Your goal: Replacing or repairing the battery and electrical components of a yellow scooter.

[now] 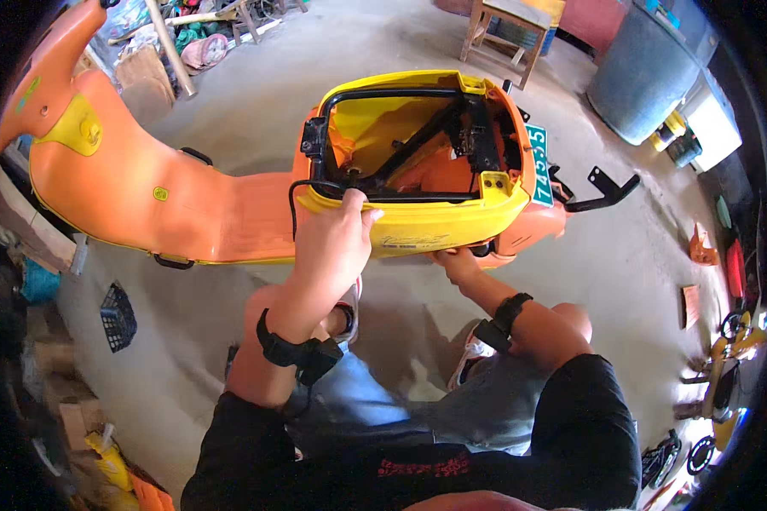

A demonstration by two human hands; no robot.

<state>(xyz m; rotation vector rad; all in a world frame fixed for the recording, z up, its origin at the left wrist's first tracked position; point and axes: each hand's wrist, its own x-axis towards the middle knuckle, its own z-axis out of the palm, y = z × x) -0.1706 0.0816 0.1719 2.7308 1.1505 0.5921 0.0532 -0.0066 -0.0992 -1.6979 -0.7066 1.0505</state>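
Note:
An orange and yellow scooter body stretches across the floor in front of me, its seat opening uncovered. Black frame tubes show inside that opening. My left hand is closed at the near rim of the yellow side panel, fingertips over the edge. A thin black cable loops up beside those fingers. Lower and to the right, my right hand has its fingers curled under the panel's bottom edge, by the orange tail. What they hold there is hidden.
A green plate and a black bracket stick out at the tail. Behind stand a wooden stool and a large blue barrel. A black plastic basket lies at left, with loose parts along the right.

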